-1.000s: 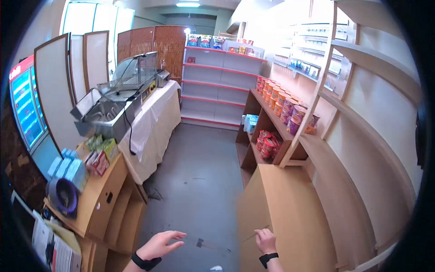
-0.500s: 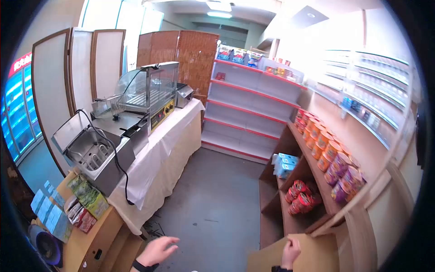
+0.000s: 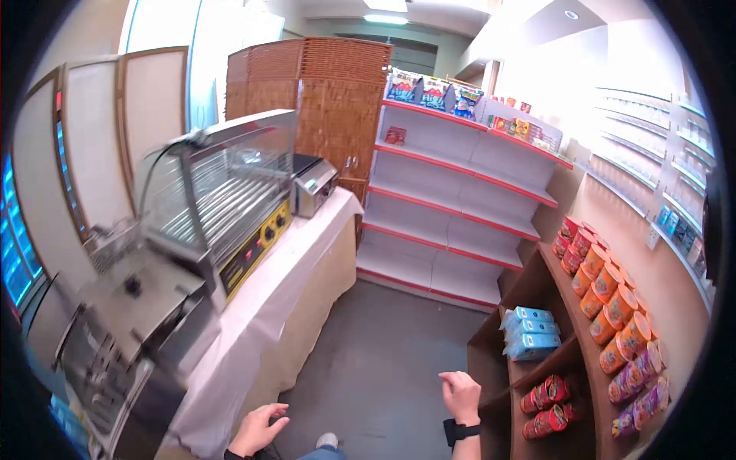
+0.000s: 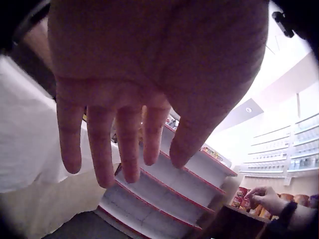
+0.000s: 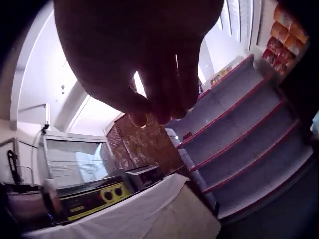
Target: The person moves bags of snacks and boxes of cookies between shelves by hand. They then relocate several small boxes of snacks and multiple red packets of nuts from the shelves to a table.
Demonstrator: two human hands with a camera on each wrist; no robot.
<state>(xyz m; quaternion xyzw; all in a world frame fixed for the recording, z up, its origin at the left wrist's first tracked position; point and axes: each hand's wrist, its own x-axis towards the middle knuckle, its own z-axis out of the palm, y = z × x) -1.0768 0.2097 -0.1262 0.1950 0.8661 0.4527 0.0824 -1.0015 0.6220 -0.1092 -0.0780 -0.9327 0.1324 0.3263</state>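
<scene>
The left hand hangs over the floor beside the cloth-covered table, holding nothing; the left wrist view shows that hand with its fingers extended and a little spread. To the right, the right hand is raised over the floor near the brown shelf unit, bent at the fingers and touching nothing. In the right wrist view the right hand is dark, its fingers loosely bent and empty. Ahead stands a white shelf rack with red edges, bags of snacks on top.
A white-clothed table on the left carries a glass-fronted roller grill and a metal fryer. Cup noodles and blue packs fill the brown unit on the right. Grey floor runs between them.
The view has moved forward along the aisle, bringing the grill and the white rack closer. The wooden counters have left the view. Both hands stay empty.
</scene>
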